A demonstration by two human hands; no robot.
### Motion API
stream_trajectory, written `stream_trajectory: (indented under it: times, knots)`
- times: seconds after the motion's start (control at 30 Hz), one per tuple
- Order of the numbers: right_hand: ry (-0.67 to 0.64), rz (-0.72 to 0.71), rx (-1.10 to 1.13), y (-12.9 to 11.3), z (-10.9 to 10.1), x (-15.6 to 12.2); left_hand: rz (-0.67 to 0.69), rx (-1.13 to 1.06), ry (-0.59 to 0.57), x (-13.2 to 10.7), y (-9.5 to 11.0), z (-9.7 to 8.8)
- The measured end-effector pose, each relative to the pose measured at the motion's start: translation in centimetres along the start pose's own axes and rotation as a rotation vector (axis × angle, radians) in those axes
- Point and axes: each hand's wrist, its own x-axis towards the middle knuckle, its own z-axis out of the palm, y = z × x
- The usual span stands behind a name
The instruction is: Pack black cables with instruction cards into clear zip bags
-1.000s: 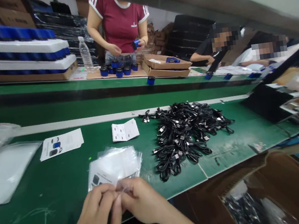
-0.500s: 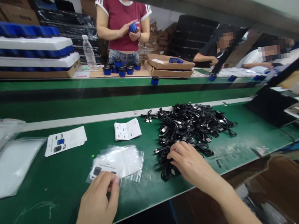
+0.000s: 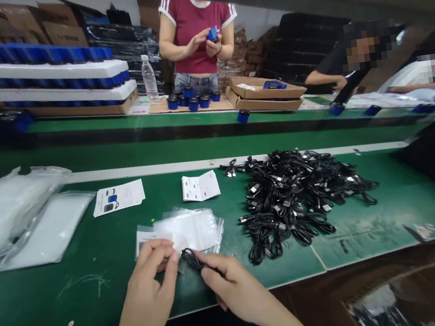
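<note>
Just under your hands, a green-topped workbench (image 3: 53,313) runs across the head view; your left hand (image 3: 149,295) is half closed, fingers curled, thumb and fingertips up at the lower edge of a stack of clear poly bags (image 3: 188,231), and you can't tell whether it's pinching the film; your right hand (image 3: 234,289) is curled, with its fingertips (image 3: 209,263) gripping a small coil of black cable (image 3: 192,259) between the two hands, right beside the stack's lower edge; a printed card (image 3: 151,238) lies inside the stack, near your left fingertips.

Right of your right hand is a big loose heap of black USB cables (image 3: 290,201); ahead of your hands, a folded white card (image 3: 200,186) sits on the bench; ahead and left of your left hand is a printed leaflet (image 3: 118,198); further left lie two bigger clear plastic bags (image 3: 46,231), one puffed up and one flat; below and right of your right hand is an open cardboard box (image 3: 418,286).

Well beyond your hands, across the next bench, a co-worker in a red T-shirt (image 3: 196,32) holds a blue-and-black cylinder (image 3: 212,34) in both hands; in front of that person stand more such cylinders (image 3: 193,103) on a cardboard sheet, beside a water bottle (image 3: 149,78).
</note>
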Motion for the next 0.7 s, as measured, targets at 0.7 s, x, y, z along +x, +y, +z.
stream_trajectory:
  times: [0.7]
  knots:
    - [0.542,-0.328,-0.304,1.2,1.8,1.0,0.358,0.246,0.078,-1.2,1.3,0.8]
